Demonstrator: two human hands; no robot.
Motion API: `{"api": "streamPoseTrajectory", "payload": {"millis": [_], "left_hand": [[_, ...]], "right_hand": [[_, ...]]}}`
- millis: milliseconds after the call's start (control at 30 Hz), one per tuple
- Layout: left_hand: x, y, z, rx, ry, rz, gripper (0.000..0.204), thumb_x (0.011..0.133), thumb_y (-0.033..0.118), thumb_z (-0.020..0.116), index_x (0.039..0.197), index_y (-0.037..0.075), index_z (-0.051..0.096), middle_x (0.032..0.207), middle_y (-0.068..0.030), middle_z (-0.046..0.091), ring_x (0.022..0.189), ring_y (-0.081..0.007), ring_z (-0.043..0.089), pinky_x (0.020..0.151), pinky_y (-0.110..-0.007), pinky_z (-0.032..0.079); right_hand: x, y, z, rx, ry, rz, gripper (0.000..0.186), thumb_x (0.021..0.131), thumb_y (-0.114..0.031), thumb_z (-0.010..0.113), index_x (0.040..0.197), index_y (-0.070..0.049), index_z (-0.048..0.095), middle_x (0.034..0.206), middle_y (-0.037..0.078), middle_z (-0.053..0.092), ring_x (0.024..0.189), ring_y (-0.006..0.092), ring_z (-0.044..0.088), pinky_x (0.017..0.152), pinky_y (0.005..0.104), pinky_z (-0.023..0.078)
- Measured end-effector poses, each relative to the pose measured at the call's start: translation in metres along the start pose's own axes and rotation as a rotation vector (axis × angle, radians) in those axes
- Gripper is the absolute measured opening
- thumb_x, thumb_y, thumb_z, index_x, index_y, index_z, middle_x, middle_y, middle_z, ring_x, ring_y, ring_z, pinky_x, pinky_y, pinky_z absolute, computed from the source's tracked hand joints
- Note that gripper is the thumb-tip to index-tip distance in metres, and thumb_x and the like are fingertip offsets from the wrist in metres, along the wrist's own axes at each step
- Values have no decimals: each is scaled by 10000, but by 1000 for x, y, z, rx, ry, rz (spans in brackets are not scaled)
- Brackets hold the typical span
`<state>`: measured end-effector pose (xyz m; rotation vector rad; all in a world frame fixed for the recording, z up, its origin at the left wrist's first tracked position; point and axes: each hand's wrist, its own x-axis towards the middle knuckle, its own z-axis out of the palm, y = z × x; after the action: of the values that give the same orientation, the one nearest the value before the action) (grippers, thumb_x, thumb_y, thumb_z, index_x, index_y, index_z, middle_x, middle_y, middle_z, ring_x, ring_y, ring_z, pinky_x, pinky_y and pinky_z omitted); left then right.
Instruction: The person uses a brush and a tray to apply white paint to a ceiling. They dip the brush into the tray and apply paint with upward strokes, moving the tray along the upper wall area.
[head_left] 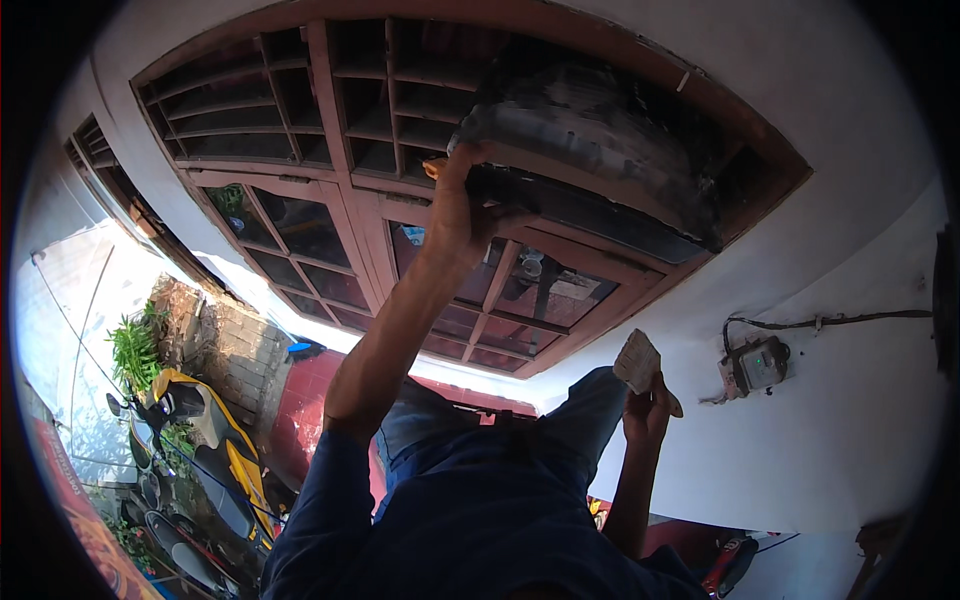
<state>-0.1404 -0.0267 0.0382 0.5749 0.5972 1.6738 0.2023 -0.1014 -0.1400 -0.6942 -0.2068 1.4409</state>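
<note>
Black box (603, 165) held, contents hidden.

Rough, streaked matt panel (590, 125); coarse brush (637, 361); painted-wood window frame (332, 100); smooth matt wall (820, 440); denim jeans (592, 402)

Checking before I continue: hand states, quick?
Left hand: holding the grey-smeared dark box by its left end.
Right hand: closed on a wide paintbrush.
</note>
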Motion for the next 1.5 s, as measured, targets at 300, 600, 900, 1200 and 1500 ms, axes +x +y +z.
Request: {"api": "streamPoseTrajectory", "payload": {"millis": [300,600,900,1200,1500], "left_hand": [[2,26,-36,55,32,89,718,773,456,558,1236,-55,358,1137,-250,438,991,-368,556,737,-503,551],[13,37,-46,-8,163,94,603,751,474,585,1128,28,435,934,-183,511,831,-318,610,705,-514,528],[22,27,-53,0,139,82,576,783,494,560,1155,73,433,916,-136,528,737,-278,621,675,-489,544],[10,22,-40,-29,124,78,883,746,608,570,1206,-119,369,1048,-204,500,960,-324,569,800,-542,524],[5,-4,-9,-72,76,-6,681,824,623,492,1185,46,460,1100,-113,529,1048,-236,526,895,-416,432]], "right_hand": [[6,15,13,-6,-76,78,270,863,-144,614,1099,-32,546,1115,83,588,1008,187,589,816,319,528],[12,27,20,-36,-131,156,275,861,-134,614,1109,-41,541,1105,70,593,1029,179,576,851,330,511],[22,28,42,-71,-58,128,250,858,-138,619,1080,-53,545,1084,62,600,1008,170,587,831,319,521],[53,30,61,-64,7,126,253,874,-140,591,1096,-27,548,1050,84,621,961,174,617,798,305,550],[74,35,71,-29,-2,170,240,870,-125,591,1085,-27,555,1076,83,616,998,180,606,826,320,544]]}}
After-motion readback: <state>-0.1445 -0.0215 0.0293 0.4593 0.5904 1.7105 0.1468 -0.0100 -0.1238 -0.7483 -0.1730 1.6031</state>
